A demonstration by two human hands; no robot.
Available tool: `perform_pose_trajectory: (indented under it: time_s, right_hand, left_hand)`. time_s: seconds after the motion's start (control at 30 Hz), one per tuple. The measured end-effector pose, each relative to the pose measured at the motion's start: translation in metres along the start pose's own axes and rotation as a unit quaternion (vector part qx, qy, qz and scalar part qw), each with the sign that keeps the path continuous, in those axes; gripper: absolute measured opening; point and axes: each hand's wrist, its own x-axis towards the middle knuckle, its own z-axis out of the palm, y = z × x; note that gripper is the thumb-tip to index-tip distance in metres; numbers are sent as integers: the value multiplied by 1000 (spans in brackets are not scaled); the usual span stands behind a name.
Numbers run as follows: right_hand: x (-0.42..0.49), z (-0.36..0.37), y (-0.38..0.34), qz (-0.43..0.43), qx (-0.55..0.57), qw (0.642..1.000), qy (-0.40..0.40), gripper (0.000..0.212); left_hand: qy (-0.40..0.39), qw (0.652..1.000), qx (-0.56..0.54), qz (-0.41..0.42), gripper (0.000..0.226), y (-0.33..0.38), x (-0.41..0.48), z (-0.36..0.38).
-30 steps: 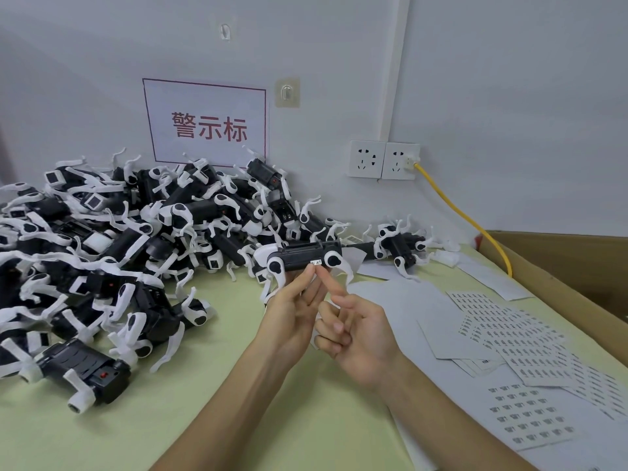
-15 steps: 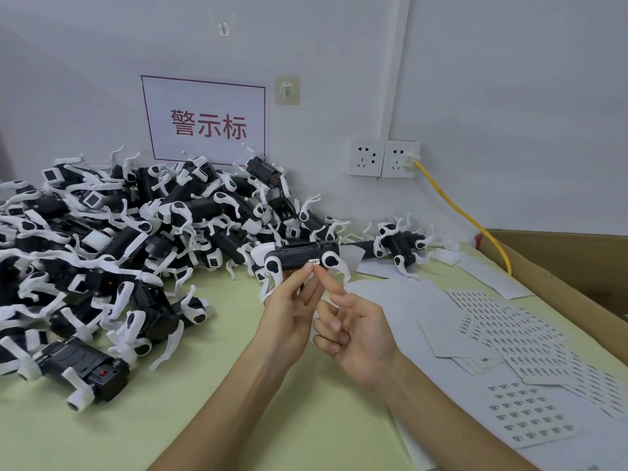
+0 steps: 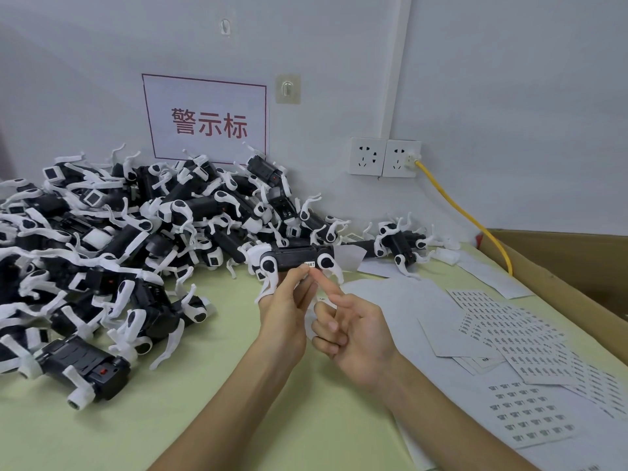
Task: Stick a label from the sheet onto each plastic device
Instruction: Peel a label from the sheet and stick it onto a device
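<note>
My left hand (image 3: 285, 311) pinches a black-and-white plastic device (image 3: 294, 259) between thumb and fingers, holding it level above the green table (image 3: 204, 419) - just in front of the heaped pile of devices (image 3: 119, 239) against the wall. My right hand (image 3: 353, 331) points its forefinger straight, the tip pressing a small white label (image 3: 309, 265) onto the device's lower edge, the other fingers curled in and holding nothing. Label sheets (image 3: 530, 416) lie scattered on the table to my right - near a cardboard box (image 3: 560, 266).
</note>
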Motion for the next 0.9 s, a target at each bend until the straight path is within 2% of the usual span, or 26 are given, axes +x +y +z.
perform_pose_trajectory:
  time_s: [0.13,0.4,0.5,0.67,0.9]
  right_hand:
    - [0,1,0,3,5,1000,7,51]
    - [0,0,-2,1,22,1000,10,52]
    - [0,0,-3,0,28,1000,11,52]
    - [0,-1,-2,7,20,1000,9,50]
    - [-1,-2,-3,6,14,1000,1,48]
  left_hand:
    - [17,1000,9,12,10,-1,0,1]
    - [-9,999,29,22,7,0,-2,0]
    - [-17,999,37,35,12,2,-2,1]
    - [-13,999,26,26,5,1,-3,1]
    - [-12,999,31,33,9,1,-4,2]
